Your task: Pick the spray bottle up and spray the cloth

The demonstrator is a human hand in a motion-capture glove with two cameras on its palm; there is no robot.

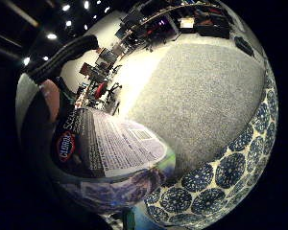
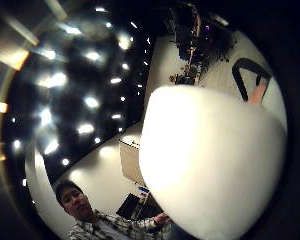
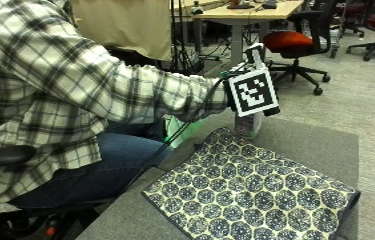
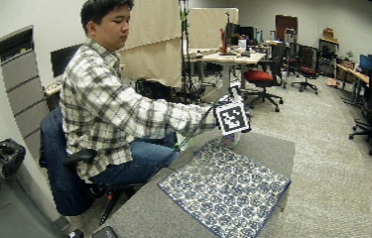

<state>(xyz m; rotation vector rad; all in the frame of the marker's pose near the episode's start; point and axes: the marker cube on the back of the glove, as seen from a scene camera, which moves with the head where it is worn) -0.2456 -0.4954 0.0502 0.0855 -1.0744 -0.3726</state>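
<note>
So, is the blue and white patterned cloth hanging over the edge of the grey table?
No, the blue and white patterned cloth lies flat on the grey table.

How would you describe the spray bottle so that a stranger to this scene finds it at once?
Start at the grey table, then the blue patterned cloth on it. At the cloth's far corner, beside the person's right hand, stands the spray bottle: the only upright thing there, with a printed Clorox label.

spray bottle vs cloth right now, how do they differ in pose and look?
The spray bottle stands upright at the gloved right hand; the cloth lies flat. The bottle carries a printed text label, seen in the little-finger palm view; the cloth has a repeating blue medallion pattern. The bottle is mostly hidden behind the hand's gear; the cloth shows whole. Both sit over the grey table.
</note>
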